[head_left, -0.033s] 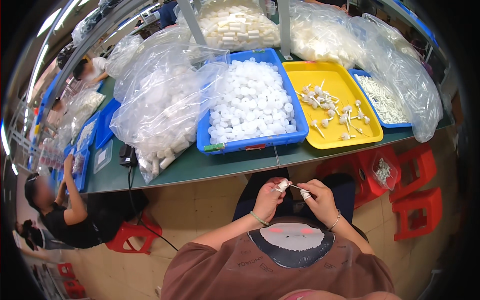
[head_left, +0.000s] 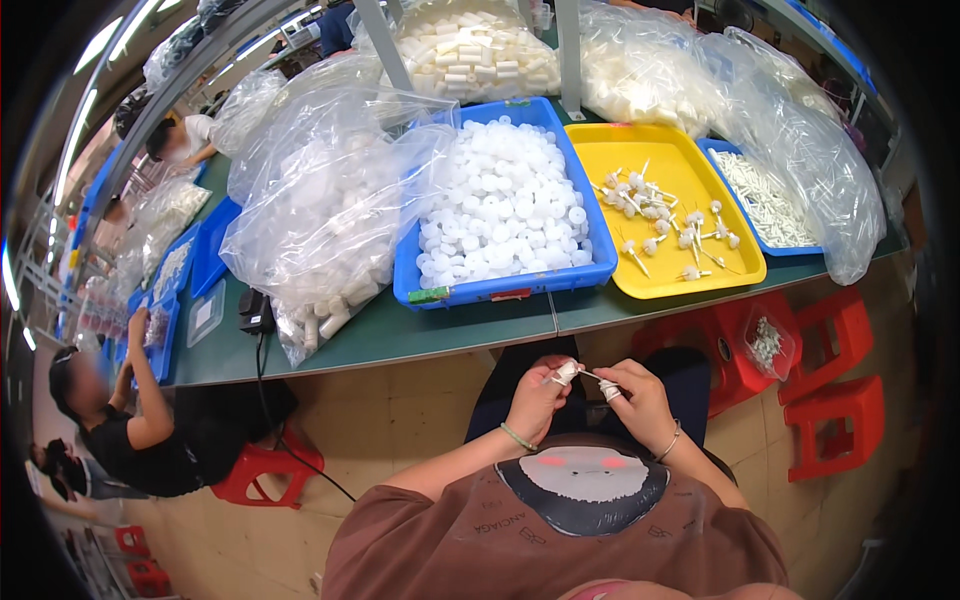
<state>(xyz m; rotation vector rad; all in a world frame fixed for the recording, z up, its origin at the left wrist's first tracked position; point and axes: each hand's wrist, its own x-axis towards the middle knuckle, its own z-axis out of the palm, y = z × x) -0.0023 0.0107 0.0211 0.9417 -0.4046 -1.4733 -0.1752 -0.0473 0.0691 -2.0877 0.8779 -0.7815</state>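
Note:
My left hand point(head_left: 538, 398) is closed, pinching a small white piece point(head_left: 567, 371) between thumb and fingertips. My right hand point(head_left: 645, 402) is closed on the end of a thin white strand point(head_left: 590, 374) that runs across to the piece in the left hand. White wrapping covers a digit of my right hand. Both hands are over my lap, just in front of the table edge. Beyond them stands a blue tray point(head_left: 606, 268) heaped with round white plastic parts point(head_left: 500, 200). Right of it, a yellow tray point(head_left: 665, 285) holds several thin white pieces with round heads point(head_left: 690, 235).
A smaller blue tray of slim white pieces point(head_left: 765, 200) lies at the right. Clear bags of white parts point(head_left: 330, 220) crowd the green table point(head_left: 430, 340). A black cable point(head_left: 263, 400) hangs over the edge. Red stools point(head_left: 835, 430) stand right; a co-worker point(head_left: 150, 420) sits left.

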